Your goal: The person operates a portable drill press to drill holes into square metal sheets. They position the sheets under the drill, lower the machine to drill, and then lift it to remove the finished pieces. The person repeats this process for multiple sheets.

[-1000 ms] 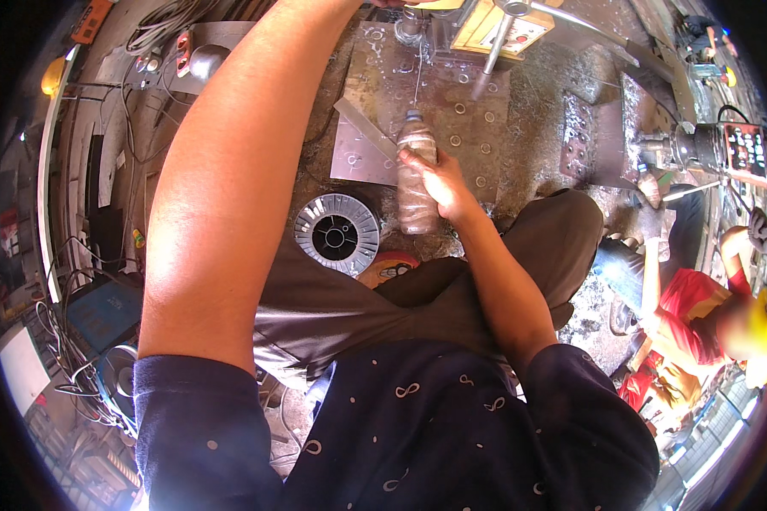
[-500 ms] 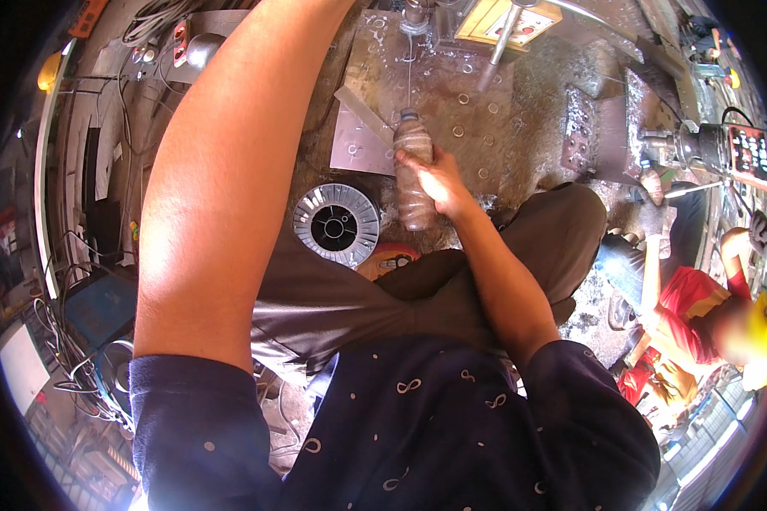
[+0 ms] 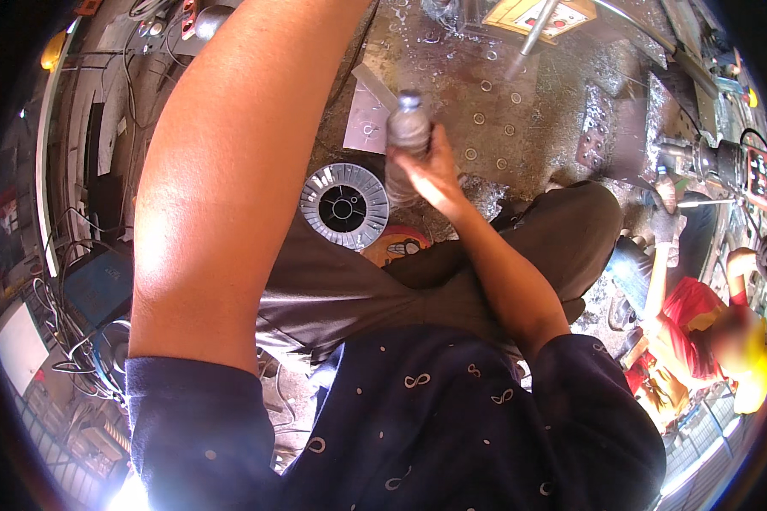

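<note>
My right hand [image 3: 435, 175] is wrapped round a ribbed clear plastic bottle [image 3: 410, 129] with a bluish cap. The bottle stands with its cap end toward the far side, slightly blurred, and its lower part is partly covered by my fingers. My left forearm [image 3: 222, 170] stretches away across the left side and leaves by the upper edge, so my left hand is out of sight. Beside the bottle, to its left, lies a grey spool [image 3: 320, 223] with a black hub. A thin metal strip [image 3: 375, 86] and a lighter metal plate [image 3: 366, 121] lie just beyond it.
A yellow-sided box [image 3: 507, 15] with a metal rod [image 3: 533, 38] stands at the far side. A dark machine with a control panel [image 3: 763, 170] is at the right. Below it sits another person [image 3: 690, 341] in red and yellow. Tangled cables [image 3: 68, 366] lie at left.
My right hand has brought the bottle slightly nearer, and its cap end now faces more toward me. The surroundings have shifted a little rightward in view. My left arm stays stretched out.
</note>
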Available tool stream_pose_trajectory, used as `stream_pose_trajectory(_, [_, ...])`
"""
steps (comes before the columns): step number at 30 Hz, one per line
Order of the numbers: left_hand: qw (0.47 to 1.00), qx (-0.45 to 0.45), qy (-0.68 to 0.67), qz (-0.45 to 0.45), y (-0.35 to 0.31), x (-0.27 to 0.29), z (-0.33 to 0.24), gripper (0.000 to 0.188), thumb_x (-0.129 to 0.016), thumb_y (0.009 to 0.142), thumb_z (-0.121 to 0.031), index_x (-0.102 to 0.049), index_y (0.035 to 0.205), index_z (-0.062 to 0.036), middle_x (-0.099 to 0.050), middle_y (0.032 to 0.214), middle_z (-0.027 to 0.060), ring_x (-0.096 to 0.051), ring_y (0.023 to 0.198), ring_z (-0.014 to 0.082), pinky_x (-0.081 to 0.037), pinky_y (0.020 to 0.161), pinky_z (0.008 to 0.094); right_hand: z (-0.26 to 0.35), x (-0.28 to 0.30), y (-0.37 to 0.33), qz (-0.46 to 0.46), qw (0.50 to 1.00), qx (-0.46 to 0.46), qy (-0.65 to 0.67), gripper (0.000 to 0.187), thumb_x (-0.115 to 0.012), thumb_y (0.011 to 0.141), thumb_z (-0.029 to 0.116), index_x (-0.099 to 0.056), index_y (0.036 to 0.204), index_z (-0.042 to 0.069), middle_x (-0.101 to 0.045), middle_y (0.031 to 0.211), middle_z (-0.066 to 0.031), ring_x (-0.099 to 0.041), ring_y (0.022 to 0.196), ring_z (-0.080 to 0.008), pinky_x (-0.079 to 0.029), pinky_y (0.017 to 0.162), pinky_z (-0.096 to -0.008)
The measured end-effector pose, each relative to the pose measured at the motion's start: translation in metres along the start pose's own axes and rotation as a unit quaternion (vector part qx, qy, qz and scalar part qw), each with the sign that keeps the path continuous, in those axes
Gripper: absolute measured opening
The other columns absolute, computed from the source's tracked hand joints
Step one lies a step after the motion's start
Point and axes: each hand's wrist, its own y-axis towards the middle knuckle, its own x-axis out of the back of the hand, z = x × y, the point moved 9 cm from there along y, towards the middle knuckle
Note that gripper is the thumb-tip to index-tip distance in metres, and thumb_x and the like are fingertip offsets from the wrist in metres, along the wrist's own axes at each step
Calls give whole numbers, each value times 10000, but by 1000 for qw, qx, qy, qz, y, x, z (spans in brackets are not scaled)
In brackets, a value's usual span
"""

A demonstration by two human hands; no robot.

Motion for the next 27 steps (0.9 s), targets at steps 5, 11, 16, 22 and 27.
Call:
stream_pose_trajectory(5, [1000, 4, -8, -6, -8, 5, 3, 565, -561, 905, -164, -610, 1464, -97, -645, 1401, 241, -611, 1319, 381, -467, 1122, 421, -7, -76, -22, 133, 984, 39, -116, 799, -905, 769, 293, -440, 1371, 49, -700, 1223, -291, -687, 1156, -475, -544, 997, -514])
stream_pose_trajectory(11, [999, -5, -34, 4, -11, 13, -3, 549, -562, 914, -167, -613, 1455, -89, -657, 1370, 250, -624, 1292, 392, -481, 1104, 429, -175, -146, -35, 222, 959, -153, -84, 870, -938, 754, 380, -453, 1364, -8, -712, 1205, -281, -703, 1176, -419, -565, 998, -481])
stream_pose_trajectory(16, [999, 10, -45, 13, -19, 20, 4, 537, -563, 920, -169, -616, 1447, -82, -667, 1344, 257, -635, 1269, 401, -493, 1088, 436, -203, -170, -41, 228, 930, -223, -184, 859, -879, 806, 458, -448, 1353, -45, -720, 1156, -309, -727, 1120, -426, -594, 947, -470])
stream_pose_trajectory(22, [998, 20, -51, 23, -15, 18, -1, 522, -564, 929, -172, -619, 1438, -74, -679, 1313, 265, -648, 1242, 412, -507, 1070, 443, -159, -147, -19, 231, 919, -43, -316, 561, -782, 879, 377, -631, 1196, -60, -739, 1067, -288, -726, 1006, -469, -596, 865, -525])
stream_pose_trajectory(27, [997, 57, -42, 23, -18, 9, 3, 510, -566, 936, -180, -618, 1430, -64, -689, 1269, 284, -661, 1209, 428, -519, 1050, 459, -55, -52, -2, 192, 941, 27, -278, 461, -742, 948, 354, -689, 1227, -9, -750, 1015, -262, -742, 953, -414, -581, 875, -514])
